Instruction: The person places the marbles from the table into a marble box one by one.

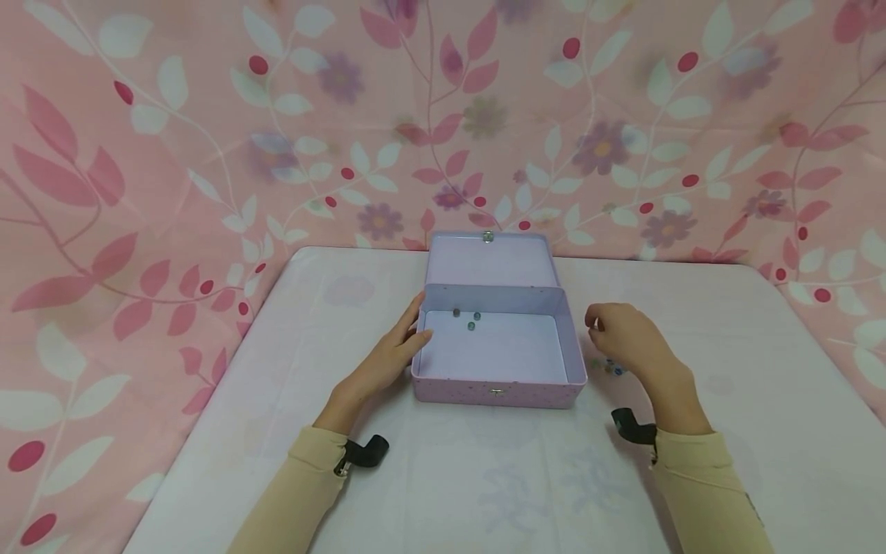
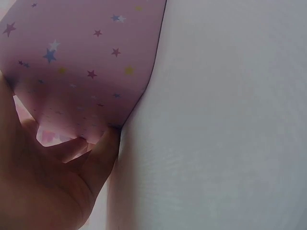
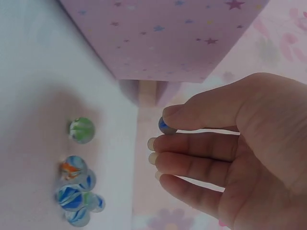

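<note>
A lilac tin box (image 1: 498,392) with a star pattern stands with its hinged lid (image 1: 491,260) raised at the back. Three glass marbles (image 1: 471,326) lie inside, toward the back left. My left hand (image 1: 379,365) holds the box by its left side, thumb at the rim and fingers along the outer wall (image 2: 91,62). To the right of the box, above the table, my right hand (image 1: 631,338) pinches a blue glass marble (image 3: 166,126) between thumb and forefinger. Below that hand several loose marbles (image 3: 72,196) sit clustered, with a green-streaked marble (image 3: 82,130) slightly apart.
A white cloth (image 1: 498,485) with faint flower patterns covers the table. Behind it hangs a pink floral curtain (image 1: 443,115). The box's front carries a small metal clasp (image 1: 497,392).
</note>
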The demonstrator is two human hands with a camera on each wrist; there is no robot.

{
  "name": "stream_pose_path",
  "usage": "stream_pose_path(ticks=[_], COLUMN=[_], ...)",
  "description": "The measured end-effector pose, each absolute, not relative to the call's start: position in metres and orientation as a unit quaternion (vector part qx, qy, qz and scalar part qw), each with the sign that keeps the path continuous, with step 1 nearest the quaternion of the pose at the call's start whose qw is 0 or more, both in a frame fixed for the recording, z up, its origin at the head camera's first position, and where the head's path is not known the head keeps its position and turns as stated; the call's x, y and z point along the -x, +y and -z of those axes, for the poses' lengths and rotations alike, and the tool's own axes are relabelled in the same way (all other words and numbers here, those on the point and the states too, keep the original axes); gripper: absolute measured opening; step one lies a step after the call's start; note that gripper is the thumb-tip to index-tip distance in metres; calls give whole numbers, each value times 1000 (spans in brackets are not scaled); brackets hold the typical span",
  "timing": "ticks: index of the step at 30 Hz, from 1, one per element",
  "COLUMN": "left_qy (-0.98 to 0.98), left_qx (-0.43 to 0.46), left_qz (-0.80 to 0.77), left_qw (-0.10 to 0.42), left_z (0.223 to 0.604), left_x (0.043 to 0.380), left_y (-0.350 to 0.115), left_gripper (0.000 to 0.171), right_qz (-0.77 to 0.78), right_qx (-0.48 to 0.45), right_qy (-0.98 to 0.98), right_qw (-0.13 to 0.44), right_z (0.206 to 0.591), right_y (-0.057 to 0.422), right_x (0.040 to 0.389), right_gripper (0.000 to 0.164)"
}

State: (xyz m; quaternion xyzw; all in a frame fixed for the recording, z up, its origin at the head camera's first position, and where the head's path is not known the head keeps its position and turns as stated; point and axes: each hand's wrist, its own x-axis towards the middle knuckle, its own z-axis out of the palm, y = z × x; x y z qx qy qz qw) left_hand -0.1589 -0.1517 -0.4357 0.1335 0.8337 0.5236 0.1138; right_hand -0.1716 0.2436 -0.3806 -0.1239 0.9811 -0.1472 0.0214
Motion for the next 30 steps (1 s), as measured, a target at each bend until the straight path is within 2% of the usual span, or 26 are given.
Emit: stream_pose_path(ticks=[9, 18, 30], left_qy=[832, 821, 823], left_qx=[-138, -132, -134], left_qz=[-525, -539, -530], left_qw=[113, 137, 156], left_z=[436, 435, 398], left_x=[159, 159, 143], left_y=[-152, -151, -147], left_gripper=[67, 68, 70], right_qz=[154, 168, 171], right_qx=[140, 145, 171], right_qy=[978, 975, 968], right_qw=[-27, -32, -63], right_z=[370, 363, 360], right_y=[235, 225, 210], right_x=[167, 160, 155], right_gripper=[18, 18, 15])
